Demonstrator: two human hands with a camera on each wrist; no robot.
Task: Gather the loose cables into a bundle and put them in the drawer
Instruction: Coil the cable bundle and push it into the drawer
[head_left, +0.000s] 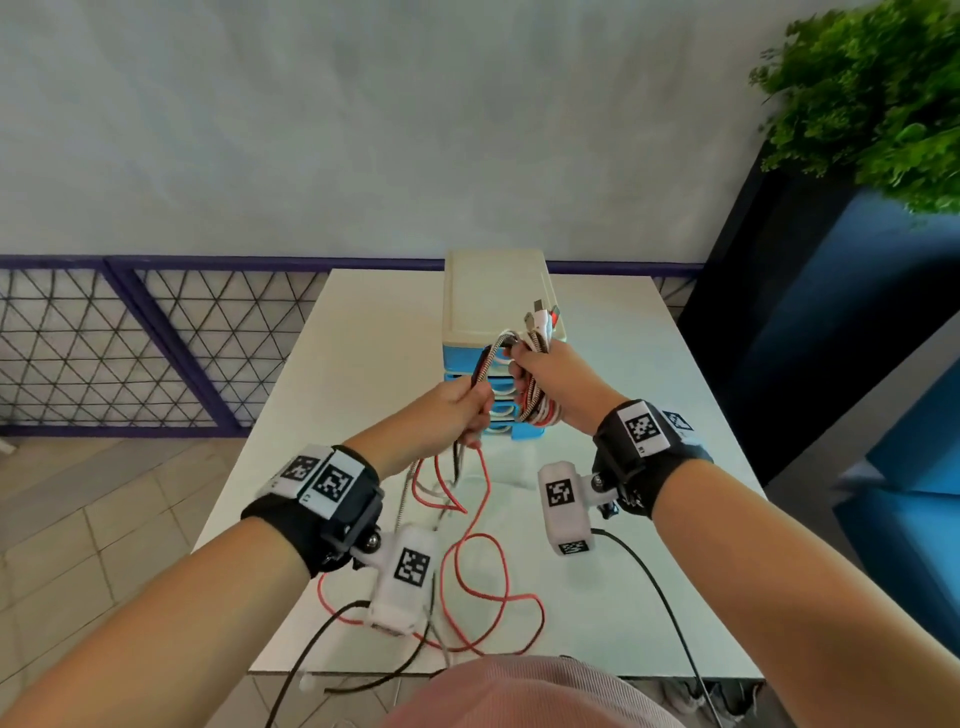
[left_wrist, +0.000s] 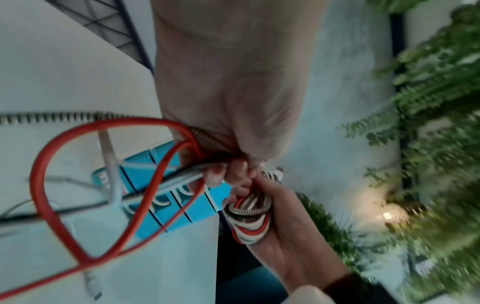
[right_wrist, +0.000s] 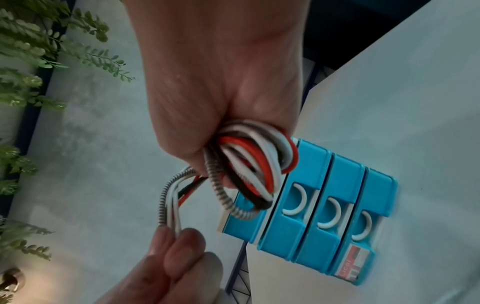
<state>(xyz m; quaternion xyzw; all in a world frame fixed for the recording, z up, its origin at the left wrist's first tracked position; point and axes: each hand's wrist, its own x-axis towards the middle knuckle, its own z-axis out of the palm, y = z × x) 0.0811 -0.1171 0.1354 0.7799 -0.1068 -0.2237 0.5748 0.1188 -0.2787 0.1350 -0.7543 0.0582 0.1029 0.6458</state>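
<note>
R hand (head_left: 540, 371) fist-grips the coiled cables (right_wrist: 249, 164) above the table (head_left: 649, 415) in front of the closed drawer unit (head_left: 498, 291), L hand (head_left: 460, 410) pinches the feeding strands, w/ red slack (head_left: 478, 561) trailing on the table, so it could snag & yank the coil loose.

The head view looks forward and down from above over the white worktop (head_left: 363, 332) toward the wall. Each wrist view looks along its own palm from very close, rolled sideways. All three share the blue drawer unit (head_left: 498, 358) (left_wrist: 166, 214) (right_wrist: 324, 205) and both hands.
</note>
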